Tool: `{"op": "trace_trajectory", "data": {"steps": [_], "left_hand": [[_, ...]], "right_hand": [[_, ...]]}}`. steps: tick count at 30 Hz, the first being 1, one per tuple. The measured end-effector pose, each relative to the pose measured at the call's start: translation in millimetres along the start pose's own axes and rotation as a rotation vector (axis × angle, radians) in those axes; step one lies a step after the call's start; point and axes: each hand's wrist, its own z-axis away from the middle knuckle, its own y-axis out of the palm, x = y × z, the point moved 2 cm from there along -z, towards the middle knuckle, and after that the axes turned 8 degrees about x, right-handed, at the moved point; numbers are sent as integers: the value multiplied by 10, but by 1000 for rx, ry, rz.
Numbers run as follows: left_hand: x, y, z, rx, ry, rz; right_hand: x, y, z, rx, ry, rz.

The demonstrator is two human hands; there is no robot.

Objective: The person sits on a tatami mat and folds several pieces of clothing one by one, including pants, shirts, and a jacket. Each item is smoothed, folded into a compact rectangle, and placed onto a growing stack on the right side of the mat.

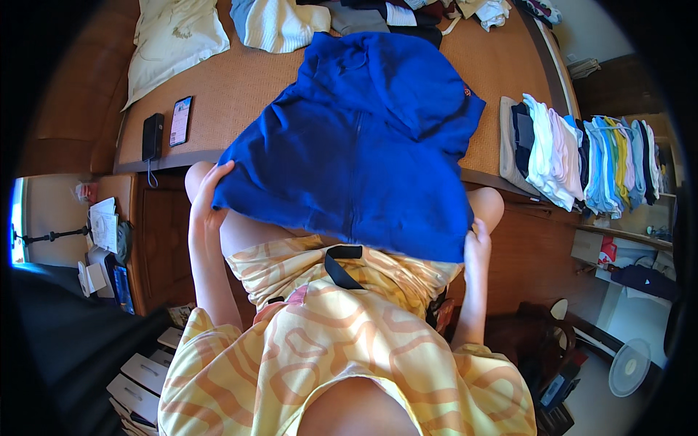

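Observation:
A blue zip-front hooded sweatshirt (349, 163) lies spread face up from the woven mat (262, 82) on the bed over my thighs. Its hood points away from me and its zipper runs down the middle. My left hand (210, 191) grips the hem's left corner, thumb on top. At the right corner of the hem, my right hand (478, 245) pinches the cloth beside my knee. The sleeves cannot be made out clearly; they seem folded in or tucked under.
Left on the mat are a smartphone (180, 121), a black power bank (152, 136) and a pillow (177, 46). Heaped clothes (354, 19) lie at the far side. Folded garments (551, 147) line the right edge, near clothes on hangers (619, 158). A drawer unit (139, 376) stands behind me, left.

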Motion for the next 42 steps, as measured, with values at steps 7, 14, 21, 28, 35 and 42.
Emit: {"op": "trace_trajectory", "data": {"steps": [7, 14, 21, 28, 35, 42], "left_hand": [[-51, 41, 403, 209, 53, -143], [-267, 19, -987, 497, -57, 744], [-27, 1006, -2527, 240, 294, -470], [734, 570, -2336, -351, 521, -1609], [313, 502, -2565, -234, 260, -1324], [260, 350, -2842, 49, -28, -953]], "right_hand": [[506, -234, 608, 225, 154, -600], [990, -426, -1084, 268, -210, -1039], [1626, 104, -2643, 147, -347, -108], [472, 1394, -2495, 282, -266, 1071], [553, 1386, -2392, 95, -380, 1010], [704, 753, -2687, -468, -217, 781]]}}
